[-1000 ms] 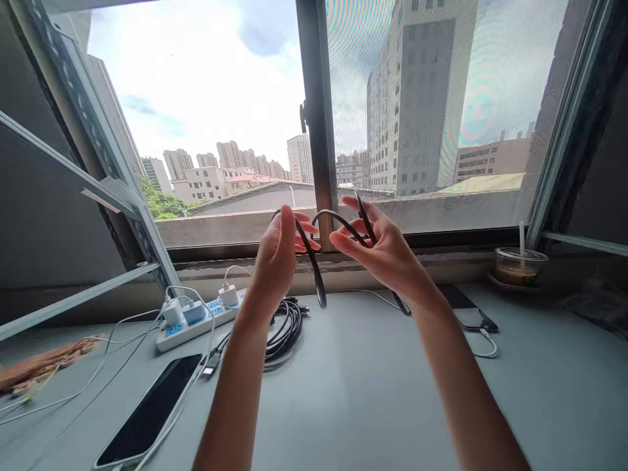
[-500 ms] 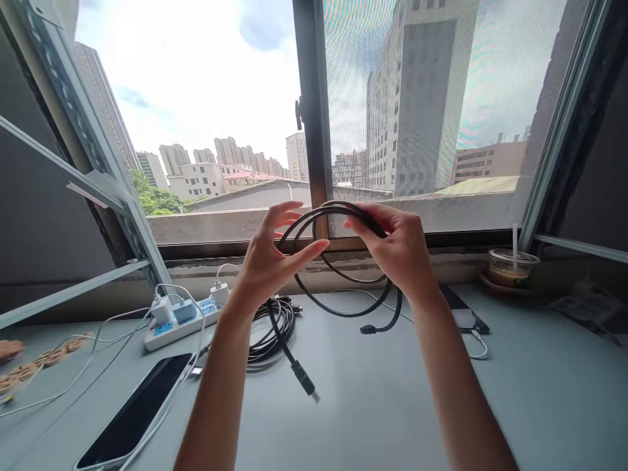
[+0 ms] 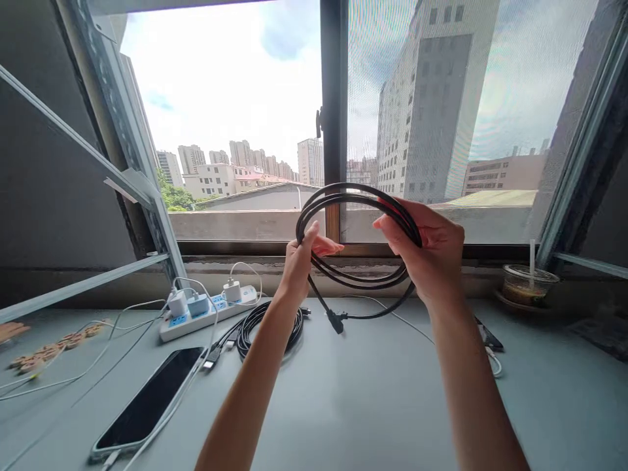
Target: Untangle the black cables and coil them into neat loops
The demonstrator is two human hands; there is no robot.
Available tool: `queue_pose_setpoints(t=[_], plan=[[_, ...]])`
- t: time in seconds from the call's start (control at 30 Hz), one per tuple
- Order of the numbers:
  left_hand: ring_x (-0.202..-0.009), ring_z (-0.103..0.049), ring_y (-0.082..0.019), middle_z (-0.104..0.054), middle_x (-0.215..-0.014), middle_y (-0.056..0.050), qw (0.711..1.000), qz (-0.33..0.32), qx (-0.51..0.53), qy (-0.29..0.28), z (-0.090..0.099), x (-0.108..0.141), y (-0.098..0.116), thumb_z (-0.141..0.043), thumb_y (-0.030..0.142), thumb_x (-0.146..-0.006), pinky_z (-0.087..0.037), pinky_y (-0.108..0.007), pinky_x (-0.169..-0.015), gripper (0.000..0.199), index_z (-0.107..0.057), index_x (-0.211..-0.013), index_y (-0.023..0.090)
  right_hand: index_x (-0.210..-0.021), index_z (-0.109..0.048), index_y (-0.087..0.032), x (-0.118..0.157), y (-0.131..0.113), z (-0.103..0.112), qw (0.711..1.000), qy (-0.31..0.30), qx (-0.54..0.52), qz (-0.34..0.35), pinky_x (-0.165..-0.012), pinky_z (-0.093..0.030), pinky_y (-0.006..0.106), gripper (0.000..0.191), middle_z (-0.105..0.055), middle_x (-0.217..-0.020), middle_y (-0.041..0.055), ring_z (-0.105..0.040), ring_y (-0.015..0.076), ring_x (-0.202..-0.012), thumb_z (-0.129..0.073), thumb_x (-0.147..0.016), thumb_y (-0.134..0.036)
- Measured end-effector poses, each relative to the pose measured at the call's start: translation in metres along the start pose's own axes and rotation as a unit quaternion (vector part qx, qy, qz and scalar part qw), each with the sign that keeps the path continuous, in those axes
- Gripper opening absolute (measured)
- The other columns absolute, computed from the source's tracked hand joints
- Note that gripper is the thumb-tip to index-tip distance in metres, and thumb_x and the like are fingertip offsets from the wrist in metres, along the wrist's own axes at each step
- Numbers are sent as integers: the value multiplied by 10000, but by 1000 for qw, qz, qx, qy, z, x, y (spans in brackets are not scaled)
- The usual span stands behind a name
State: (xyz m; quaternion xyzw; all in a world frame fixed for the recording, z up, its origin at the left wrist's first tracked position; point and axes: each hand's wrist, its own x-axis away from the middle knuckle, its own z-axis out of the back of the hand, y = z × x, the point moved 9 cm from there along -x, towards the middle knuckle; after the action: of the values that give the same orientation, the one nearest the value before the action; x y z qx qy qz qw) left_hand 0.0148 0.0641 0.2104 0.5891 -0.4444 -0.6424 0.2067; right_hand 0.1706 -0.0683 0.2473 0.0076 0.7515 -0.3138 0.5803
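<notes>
A black cable is wound into a loose round coil and held up in the air before the window. My left hand closes on the coil's left side, thumb across the strands. My right hand grips the right side, with the strands between thumb and fingers. Below the coil, a short run of cable hangs down with black connectors close together at its end. A second black cable coil lies on the desk, partly behind my left forearm.
A white power strip with plugged-in chargers stands at the left on the desk. In front lies a phone with a white cord. A lidded drink cup stands at the right, near a dark flat device. Metal bars frame the window.
My left hand has closed from an open spread onto the coil, now rounder and tighter. The hanging connector ends have come together below it. The view has shifted slightly left.
</notes>
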Motion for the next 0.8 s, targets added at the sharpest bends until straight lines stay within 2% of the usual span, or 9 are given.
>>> queue_pose_setpoints(t=[0.07, 0.17, 0.3, 0.37, 0.43, 0.53, 0.6, 0.7, 0.8], plan=[[-323, -358, -71, -301, -355, 54, 999, 12, 36, 23, 8, 2, 6, -577, 421, -774, -301, -196, -364, 489, -316, -429, 196, -1031, -660, -260, -1, 9, -3, 999, -10, 46, -13, -679, -525, 322, 316, -677, -793, 4, -639, 167, -733, -689, -742, -382], [-291, -153, -33, -216, -328, 78, 995, -21, 29, 92, 24, 7, 22, -615, 335, -716, -93, -203, -318, 487, -261, -414, 190, -1094, -630, -247, -1, 20, -11, 989, -30, 143, -15, -680, -513, 318, 359, -658, -745, -7, -631, 157, -699, -675, -752, -348], [-300, -164, -33, -227, -318, 69, 994, -43, 12, 100, 18, 15, 35, -610, 319, -706, -96, -209, -327, 481, -268, -394, 187, -1042, -636, -215, 4, 28, -19, 992, -11, 107, -65, -502, -482, 260, 272, -567, -565, -43, -560, 115, -480, -590, -813, -355], [-299, -160, -34, -219, -318, 71, 995, -37, 37, 88, 10, 17, 34, -603, 317, -708, -94, -205, -324, 476, -267, -397, 187, -980, -650, -214, 6, 29, -18, 993, 17, 47, -108, -370, -383, 213, 241, -461, -479, -72, -455, 82, -371, -591, -803, -367], [-295, -175, -35, -221, -329, 75, 995, -25, 65, 75, 4, 16, 25, -601, 318, -706, -112, -195, -316, 465, -271, -406, 187, -992, -661, -231, 8, 27, -19, 989, 7, -15, -148, -314, -277, 188, 257, -362, -433, -96, -348, 58, -326, -617, -775, -362], [-304, -338, -58, -312, -373, 67, 997, 49, 58, 22, -7, 7, -6, -597, 325, -698, -269, -179, -331, 379, -355, -441, 187, -1113, -648, -257, 11, 21, -28, 972, -72, -105, -196, -306, -180, 182, 372, -272, -407, -116, -214, 42, -323, -633, -753, -350], [-362, -480, -101, -444, -432, 33, 993, 113, 12, -17, -12, 3, -32, -582, 346, -704, -395, -200, -393, 297, -450, -498, 178, -1140, -648, -257, 14, 16, -29, 963, -91, -135, -213, -312, -152, 188, 393, -244, -407, -116, -163, 41, -337, -618, -756, -334], [-379, -547, -156, -533, -449, -25, 976, 182, -88, -78, -19, 7, -59, -525, 401, -741, -419, -225, -390, 322, -507, -525, 164, -1093, -680, -251, 15, 12, -25, 963, -55, -140, -222, -319, -147, 199, 356, -245, -407, -107, -147, 42, -342, -608, -747, -300], [-368, -569, -194, -549, -423, -62, 932, 260, -124, -221, -45, 29, -76, -470, 450, -787, -429, -245, -390, 394, -546, -538, 155, -986, -711, -246, 15, 3, -20, 975, 1, -123, -186, -333, -175, 202, 269, -279, -419, -95, -169, 43, -347, -609, -737, -253]])
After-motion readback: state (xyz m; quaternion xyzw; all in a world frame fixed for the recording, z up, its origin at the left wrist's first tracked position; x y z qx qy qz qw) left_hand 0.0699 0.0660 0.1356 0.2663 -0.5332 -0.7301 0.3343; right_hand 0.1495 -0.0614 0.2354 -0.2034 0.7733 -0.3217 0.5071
